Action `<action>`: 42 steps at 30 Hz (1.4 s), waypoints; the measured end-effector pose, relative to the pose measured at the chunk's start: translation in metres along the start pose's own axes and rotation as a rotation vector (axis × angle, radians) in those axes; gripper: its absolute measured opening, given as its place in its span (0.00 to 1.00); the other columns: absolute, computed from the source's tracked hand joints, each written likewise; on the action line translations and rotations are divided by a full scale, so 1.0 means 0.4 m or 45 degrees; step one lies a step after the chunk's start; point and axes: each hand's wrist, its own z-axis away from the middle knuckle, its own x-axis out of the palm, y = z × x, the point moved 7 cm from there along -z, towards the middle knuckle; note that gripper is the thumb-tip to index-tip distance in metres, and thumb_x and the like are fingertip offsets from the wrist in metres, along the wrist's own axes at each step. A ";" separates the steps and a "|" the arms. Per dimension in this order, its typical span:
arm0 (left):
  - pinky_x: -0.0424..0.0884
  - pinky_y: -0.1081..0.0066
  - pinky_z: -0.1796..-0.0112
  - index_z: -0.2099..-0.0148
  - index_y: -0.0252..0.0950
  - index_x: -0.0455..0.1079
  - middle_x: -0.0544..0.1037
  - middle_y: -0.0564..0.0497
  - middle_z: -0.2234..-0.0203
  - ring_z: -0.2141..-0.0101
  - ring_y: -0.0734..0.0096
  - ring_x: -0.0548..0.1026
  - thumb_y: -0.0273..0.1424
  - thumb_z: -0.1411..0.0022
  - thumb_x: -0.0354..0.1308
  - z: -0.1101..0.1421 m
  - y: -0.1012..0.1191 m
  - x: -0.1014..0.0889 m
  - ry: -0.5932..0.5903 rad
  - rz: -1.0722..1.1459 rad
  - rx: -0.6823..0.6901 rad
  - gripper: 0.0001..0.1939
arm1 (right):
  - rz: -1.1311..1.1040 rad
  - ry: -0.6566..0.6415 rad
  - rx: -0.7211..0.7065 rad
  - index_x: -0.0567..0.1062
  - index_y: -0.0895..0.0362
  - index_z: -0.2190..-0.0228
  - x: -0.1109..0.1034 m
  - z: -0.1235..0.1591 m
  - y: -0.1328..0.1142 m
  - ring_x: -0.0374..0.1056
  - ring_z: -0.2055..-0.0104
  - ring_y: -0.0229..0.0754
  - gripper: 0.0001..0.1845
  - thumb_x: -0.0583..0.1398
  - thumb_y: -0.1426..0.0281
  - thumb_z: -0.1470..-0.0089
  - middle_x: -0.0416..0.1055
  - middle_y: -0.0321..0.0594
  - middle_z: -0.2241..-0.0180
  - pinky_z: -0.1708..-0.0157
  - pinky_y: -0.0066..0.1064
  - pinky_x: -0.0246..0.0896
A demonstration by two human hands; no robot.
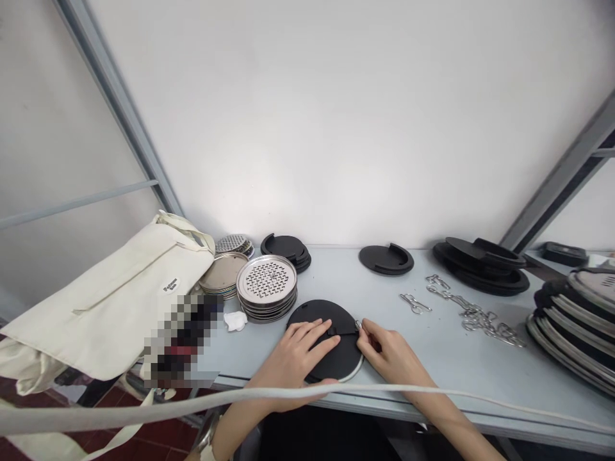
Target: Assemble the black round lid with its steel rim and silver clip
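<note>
A round black disc (331,368) with a pale rim along its lower right lies at the front of the table. My left hand (307,349) rests over its left side, palm down and fingers stretched out. At the disc's right edge, thumb and fingers of my right hand (391,352) pinch a small metal wire clip (358,324). Most of that clip is hidden by the fingers. To the right, similar wire clips (485,320) lie in a loose heap, with a few (414,303) apart from it. Left of the disc stands a stack of perforated metal discs (270,282).
Black round covers stand at the back: one pile (287,250), a single piece (385,257) and another pile (480,264). A tall stack of rimmed discs (576,333) occupies the right edge. A cream bag (120,301) sits at left. A pale cord (192,404) crosses the foreground.
</note>
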 end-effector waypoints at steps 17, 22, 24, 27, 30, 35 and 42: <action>0.55 0.55 0.43 0.35 0.41 0.53 0.55 0.46 0.37 0.39 0.55 0.54 0.39 0.38 0.54 -0.001 -0.001 -0.005 -0.024 0.070 0.031 0.31 | 0.054 0.045 -0.037 0.61 0.54 0.77 0.001 0.002 -0.001 0.54 0.82 0.34 0.12 0.48 0.66 0.43 0.61 0.31 0.83 0.78 0.26 0.47; 0.54 0.54 0.43 0.35 0.42 0.52 0.54 0.45 0.37 0.39 0.54 0.54 0.39 0.39 0.55 -0.001 -0.003 -0.002 -0.039 0.088 0.034 0.32 | 0.030 0.043 -0.042 0.59 0.54 0.78 0.001 0.001 0.000 0.54 0.81 0.34 0.12 0.48 0.67 0.43 0.60 0.30 0.83 0.77 0.26 0.48; 0.54 0.54 0.43 0.35 0.42 0.52 0.54 0.46 0.36 0.38 0.54 0.53 0.38 0.40 0.56 -0.001 -0.003 -0.001 -0.051 0.100 0.038 0.33 | 0.035 0.034 -0.037 0.58 0.54 0.78 0.003 0.000 0.002 0.54 0.81 0.34 0.12 0.47 0.66 0.43 0.59 0.30 0.83 0.77 0.26 0.47; 0.53 0.55 0.43 0.35 0.42 0.52 0.54 0.46 0.36 0.38 0.55 0.53 0.39 0.40 0.56 0.000 -0.004 -0.001 -0.064 0.104 0.033 0.33 | 0.036 0.010 -0.024 0.58 0.53 0.77 0.006 -0.002 0.004 0.54 0.81 0.35 0.13 0.46 0.65 0.42 0.60 0.30 0.83 0.77 0.26 0.47; 0.53 0.55 0.43 0.35 0.42 0.52 0.54 0.46 0.36 0.38 0.55 0.53 0.39 0.40 0.56 -0.001 -0.003 -0.002 -0.069 0.104 0.030 0.33 | 0.023 -0.006 -0.023 0.59 0.53 0.76 0.006 -0.002 0.002 0.55 0.81 0.35 0.13 0.45 0.65 0.41 0.61 0.30 0.82 0.77 0.26 0.47; 0.53 0.54 0.43 0.35 0.42 0.51 0.54 0.46 0.36 0.38 0.54 0.53 0.39 0.39 0.55 -0.001 -0.004 -0.001 -0.071 0.104 0.026 0.32 | 0.022 0.016 -0.037 0.60 0.54 0.77 0.004 -0.001 -0.002 0.55 0.81 0.35 0.13 0.46 0.65 0.42 0.60 0.31 0.82 0.77 0.26 0.47; 0.53 0.54 0.42 0.34 0.42 0.51 0.53 0.46 0.36 0.38 0.56 0.52 0.39 0.39 0.55 -0.001 -0.005 0.002 -0.078 0.092 0.016 0.32 | 0.058 0.040 -0.043 0.61 0.54 0.77 0.002 -0.001 -0.004 0.55 0.81 0.35 0.12 0.47 0.67 0.43 0.61 0.31 0.83 0.77 0.26 0.48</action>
